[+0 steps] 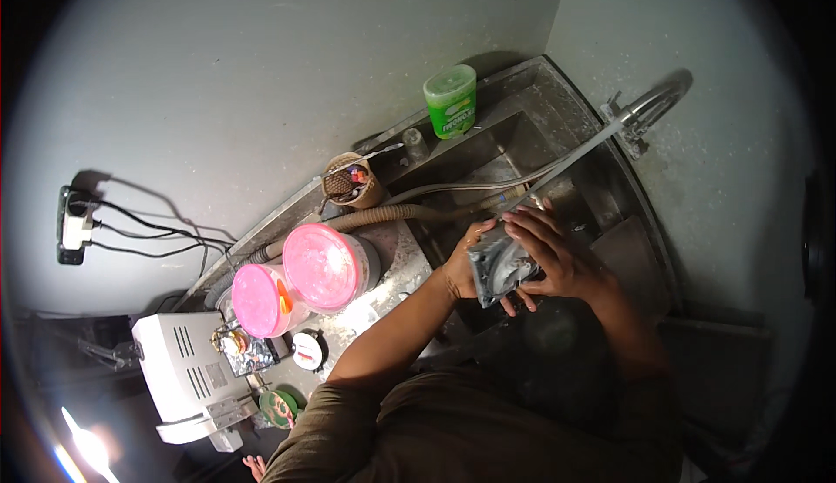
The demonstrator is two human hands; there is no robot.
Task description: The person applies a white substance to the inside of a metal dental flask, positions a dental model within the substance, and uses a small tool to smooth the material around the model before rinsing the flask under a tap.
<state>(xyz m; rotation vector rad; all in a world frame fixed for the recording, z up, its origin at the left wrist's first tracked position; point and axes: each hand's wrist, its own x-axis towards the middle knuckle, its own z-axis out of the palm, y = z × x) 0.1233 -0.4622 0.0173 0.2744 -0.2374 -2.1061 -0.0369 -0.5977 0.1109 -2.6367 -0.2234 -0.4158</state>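
Over the sink (pixel 488 165) I hold a grey, shiny, angular piece (pixel 498 267) with a curved whitish part inside; its exact kind I cannot make out. My left hand (pixel 463 261) grips its left side, with some fingertips showing under its lower edge. Across its right and top side lies my right hand (pixel 557 256), fingers bent over it. A grey hose (pixel 575 154) comes down from the wall tap (pixel 640 121) and ends close by my right fingers. The hands partly cover the piece.
Left of my hands stand two pink-lidded tubs (pixel 322 267), a woven basket (pixel 355 189) and a ribbed hose (pixel 374 216). A green bottle-like container (pixel 451 104) stands on the sink's back ledge. Further left is a white machine (pixel 192 370); another person's fingers (pixel 254 466) show below it.
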